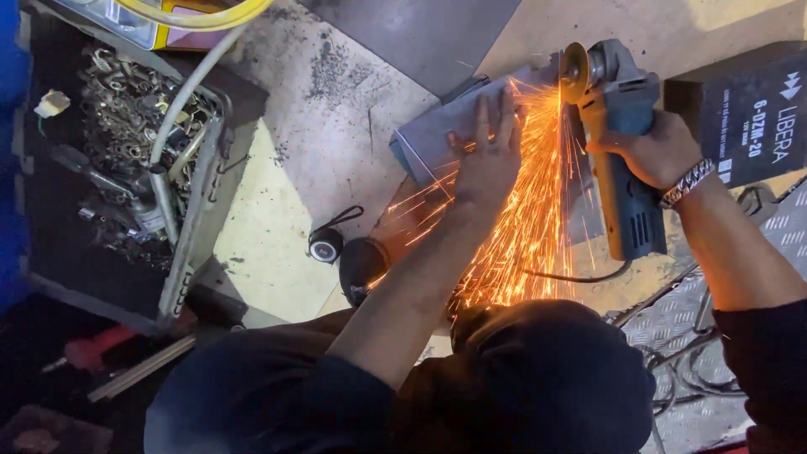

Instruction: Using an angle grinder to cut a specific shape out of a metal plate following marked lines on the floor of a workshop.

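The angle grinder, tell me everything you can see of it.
The grinder has a grey-blue plastic body with a yellow-orange strip along its side, vent slots at the rear and a metal head. Its disc stands on edge at the far end, meeting a grey metal sheet and throwing orange sparks toward the person. The right hand grips the body; a dark cord trails from the rear. The left hand presses flat on the sheet beside it.

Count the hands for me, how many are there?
2. The left hand presses flat on the grey metal sheet amid the sparks. The right hand grips the angle grinder at the sheet's edge. No other hands show.
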